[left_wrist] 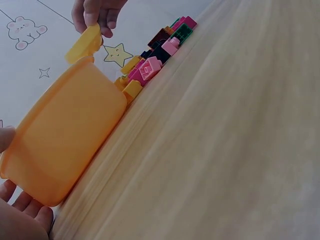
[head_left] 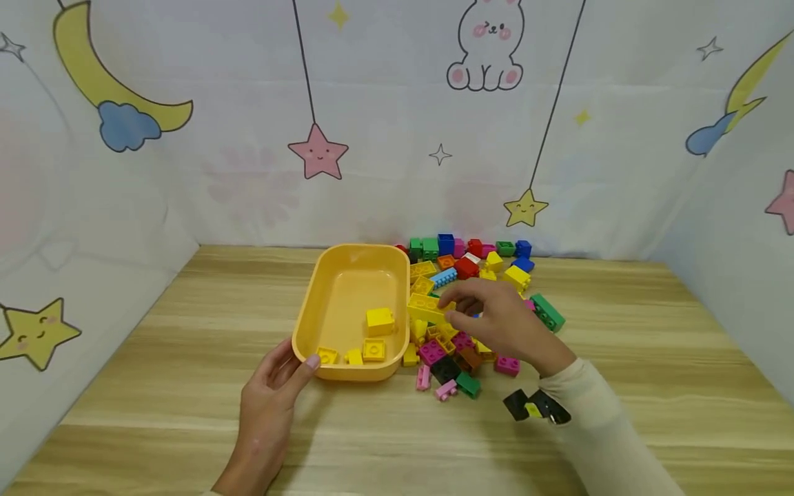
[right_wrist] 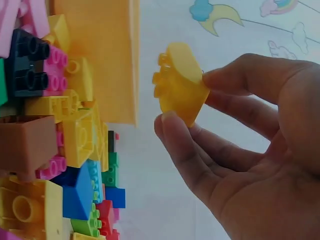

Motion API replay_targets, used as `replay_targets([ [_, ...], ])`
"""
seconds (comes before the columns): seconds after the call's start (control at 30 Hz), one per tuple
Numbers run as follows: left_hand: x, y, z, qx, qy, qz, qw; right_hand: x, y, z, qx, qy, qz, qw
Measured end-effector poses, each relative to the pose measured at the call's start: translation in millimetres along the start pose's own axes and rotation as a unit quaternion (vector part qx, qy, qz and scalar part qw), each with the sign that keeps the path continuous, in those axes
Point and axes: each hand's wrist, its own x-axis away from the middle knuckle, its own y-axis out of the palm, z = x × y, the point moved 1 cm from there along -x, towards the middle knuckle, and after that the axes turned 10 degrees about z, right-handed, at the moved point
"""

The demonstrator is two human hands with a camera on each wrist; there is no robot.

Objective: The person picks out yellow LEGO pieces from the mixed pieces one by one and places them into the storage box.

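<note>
My right hand (head_left: 496, 320) pinches a yellow toy brick (right_wrist: 182, 82) between thumb and fingertips, above the right rim of an orange plastic tub (head_left: 350, 275). In the right wrist view the brick's studs face left, away from the palm. My left hand (head_left: 273, 393) grips the tub's near left corner, thumb on the rim and fingers under the outer wall, as the left wrist view shows. Inside the tub lie several yellow bricks (head_left: 380, 321) toward its near end. Right beside it spreads a pile of mixed bricks (head_left: 432, 351), partly hidden behind my right hand.
A green brick (head_left: 548, 313) lies at the pile's right edge, and pink bricks (head_left: 446, 390) at its near edge. The wooden table (head_left: 155, 386) meets a printed cloth backdrop (head_left: 397, 193) behind and at both sides. A black strap piece (head_left: 516, 405) shows by my right sleeve.
</note>
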Motion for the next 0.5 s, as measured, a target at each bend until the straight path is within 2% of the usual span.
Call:
replay_targets([
  [0.2, 0.3, -0.1, -0.2, -0.003, -0.004, 0.002, 1.0000, -0.2, 11, -2, 0.012, -0.026, -0.021, 0.9993],
  [0.5, -0.5, 1.0, 0.6, 0.007, 0.004, 0.002, 1.0000, 0.6, 20, -4, 0.027, -0.043, -0.010, 0.9987],
])
